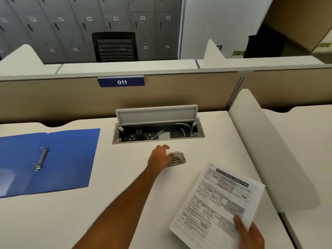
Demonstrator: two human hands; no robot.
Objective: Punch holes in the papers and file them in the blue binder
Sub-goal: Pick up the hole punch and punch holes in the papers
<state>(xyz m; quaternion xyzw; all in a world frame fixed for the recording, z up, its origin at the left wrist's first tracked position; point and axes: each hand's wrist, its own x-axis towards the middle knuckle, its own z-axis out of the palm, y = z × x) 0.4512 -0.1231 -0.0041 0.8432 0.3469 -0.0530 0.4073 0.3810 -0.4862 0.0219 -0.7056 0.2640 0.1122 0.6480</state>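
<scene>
An open blue binder (68,159) lies flat at the left of the white desk (89,212), its metal rings (41,159) standing open. A small grey hole punch (177,159) sits in the middle of the desk. My left hand (159,158) reaches across and grips the punch's left side, thumb on top. Low on the right, my right hand (249,234) holds a stack of printed papers (217,202) by the near corner, thumb on top, above the desk.
An open cable box (158,132) with sockets and a raised lid sits just behind the punch. A beige partition (71,101) labelled 011 closes the back. A white divider (269,150) bounds the right side. A black chair and grey lockers stand beyond.
</scene>
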